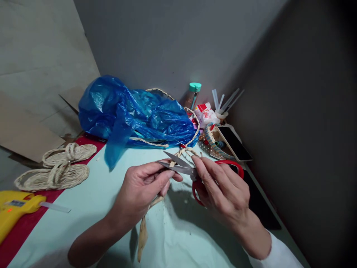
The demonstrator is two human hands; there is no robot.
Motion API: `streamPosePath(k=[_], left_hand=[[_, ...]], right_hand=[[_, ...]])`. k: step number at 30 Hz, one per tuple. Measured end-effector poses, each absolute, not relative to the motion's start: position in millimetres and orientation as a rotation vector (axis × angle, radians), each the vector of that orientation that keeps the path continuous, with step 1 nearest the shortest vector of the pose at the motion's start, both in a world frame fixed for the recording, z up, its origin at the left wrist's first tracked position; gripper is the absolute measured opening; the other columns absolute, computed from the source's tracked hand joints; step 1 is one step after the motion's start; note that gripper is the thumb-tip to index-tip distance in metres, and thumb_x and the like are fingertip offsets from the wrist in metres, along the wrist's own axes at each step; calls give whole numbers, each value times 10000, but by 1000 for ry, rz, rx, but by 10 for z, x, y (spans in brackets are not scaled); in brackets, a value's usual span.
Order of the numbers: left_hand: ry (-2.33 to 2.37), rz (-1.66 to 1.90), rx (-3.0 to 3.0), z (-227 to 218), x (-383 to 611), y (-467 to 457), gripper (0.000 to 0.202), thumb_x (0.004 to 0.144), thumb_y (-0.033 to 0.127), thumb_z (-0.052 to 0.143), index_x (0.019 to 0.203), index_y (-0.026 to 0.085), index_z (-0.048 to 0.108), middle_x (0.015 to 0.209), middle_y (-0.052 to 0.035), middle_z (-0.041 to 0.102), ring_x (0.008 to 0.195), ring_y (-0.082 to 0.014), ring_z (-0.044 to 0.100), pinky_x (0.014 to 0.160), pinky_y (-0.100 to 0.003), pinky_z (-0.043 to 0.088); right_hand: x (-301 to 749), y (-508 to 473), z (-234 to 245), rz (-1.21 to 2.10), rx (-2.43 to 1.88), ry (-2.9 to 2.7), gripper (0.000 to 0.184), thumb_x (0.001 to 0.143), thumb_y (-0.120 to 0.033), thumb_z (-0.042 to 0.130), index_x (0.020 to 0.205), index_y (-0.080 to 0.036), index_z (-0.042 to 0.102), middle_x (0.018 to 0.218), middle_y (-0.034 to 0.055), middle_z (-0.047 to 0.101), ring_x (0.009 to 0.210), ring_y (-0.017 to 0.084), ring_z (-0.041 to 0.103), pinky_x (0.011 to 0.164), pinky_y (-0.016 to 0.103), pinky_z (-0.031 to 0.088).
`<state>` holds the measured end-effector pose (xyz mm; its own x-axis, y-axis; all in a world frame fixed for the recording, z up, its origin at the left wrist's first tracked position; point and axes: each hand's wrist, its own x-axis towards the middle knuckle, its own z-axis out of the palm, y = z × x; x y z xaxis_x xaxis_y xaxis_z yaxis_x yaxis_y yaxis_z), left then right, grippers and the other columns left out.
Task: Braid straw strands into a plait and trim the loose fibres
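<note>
My right hand grips a pair of scissors by the red handles, with the blades parted and pointing left. Between the blades lies the end of a braided straw cord. My left hand pinches the straw just below and beside the blade tips; the fingers partly hide it. From under that hand a loose, dry straw strip hangs down over the pale green cloth. The cord loops back from the scissors towards a blue plastic bag.
Two woven straw sandals and a yellow glue gun lie at the left. At the back right are a jar with a turquoise lid, glue sticks in a cup, a basket and a phone. Walls stand behind and right.
</note>
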<state>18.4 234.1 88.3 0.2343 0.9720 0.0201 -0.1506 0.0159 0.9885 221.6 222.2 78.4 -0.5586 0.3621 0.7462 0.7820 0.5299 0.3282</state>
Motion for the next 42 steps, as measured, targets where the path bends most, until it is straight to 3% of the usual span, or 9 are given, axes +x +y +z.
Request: streamPosePath(k=[5,17,35,42], left_hand=[[981,1071,1253,875,162,2340,165,876,234,660,815,163,795,533,30,530,492,-61,433,484,-185,343],[1039,1046,1321,921,184,2295,200,856,281,650,783,155,788,513,35,489,496,-78,398,495,-219,315],[912,1000,1327,766,157,2276,227,882,274,632,775,166,800,491,26,509,487,-89,409,510,-247,306],[890,995,1343,789,158,2261,216,876,258,636,763,176,800,489,34,499,487,-80,409,510,-232,310]], right_hand=[[2224,2216,742,-853,-937,-2137,397,890,-35,597,1286,-30,587,1010,191,752,851,236,699,715,343,542],[2259,2272,650,-788,-885,-2083,319,897,-39,565,1208,-76,625,957,149,744,795,195,686,707,304,540],[2258,2246,664,-847,-829,-2092,323,896,-41,551,1206,-96,622,916,134,756,749,189,695,688,296,560],[2291,2252,666,-896,-769,-2084,249,860,-37,599,1102,-52,654,874,152,749,744,213,700,679,315,562]])
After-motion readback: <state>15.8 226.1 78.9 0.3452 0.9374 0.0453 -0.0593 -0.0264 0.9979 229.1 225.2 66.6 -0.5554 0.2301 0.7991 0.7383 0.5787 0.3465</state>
